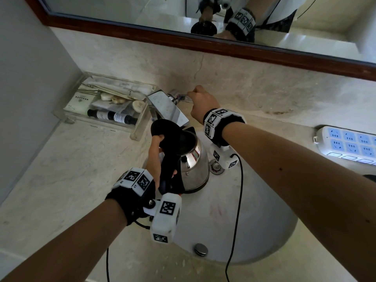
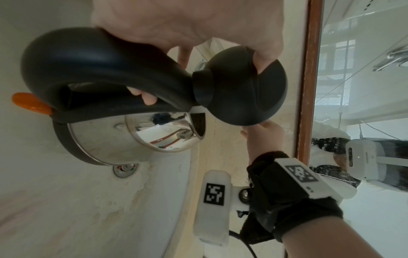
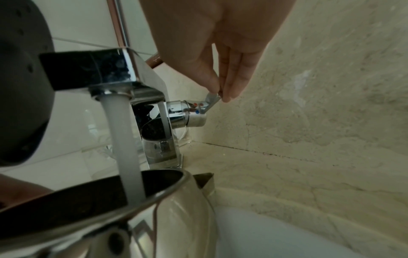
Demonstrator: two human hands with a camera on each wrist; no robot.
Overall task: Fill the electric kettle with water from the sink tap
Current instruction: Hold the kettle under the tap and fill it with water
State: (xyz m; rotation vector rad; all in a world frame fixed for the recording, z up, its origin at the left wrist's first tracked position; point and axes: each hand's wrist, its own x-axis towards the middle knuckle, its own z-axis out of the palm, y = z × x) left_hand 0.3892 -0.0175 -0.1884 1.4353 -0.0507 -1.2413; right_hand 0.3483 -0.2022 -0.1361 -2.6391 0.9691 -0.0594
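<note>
A steel electric kettle [image 1: 194,167] with a black handle [image 2: 92,69] hangs over the white sink basin [image 1: 254,231], its mouth under the chrome tap spout [image 1: 166,106]. My left hand [image 1: 156,157] grips the handle, and its thumb holds the black lid [image 1: 164,129] tipped open. A stream of water [image 3: 125,148] runs from the spout [image 3: 92,69] into the kettle's open mouth [image 3: 106,188]. My right hand [image 1: 201,102] pinches the thin tap lever [image 3: 212,100] between thumb and fingers, behind the tap.
A clear tray [image 1: 140,123] with toiletries and a dark bottle [image 1: 112,117] sits left of the tap. A white power strip [image 1: 348,143] lies on the counter at right. The mirror's wooden frame [image 1: 203,43] runs above the stone backsplash. The drain [image 1: 215,166] is beside the kettle.
</note>
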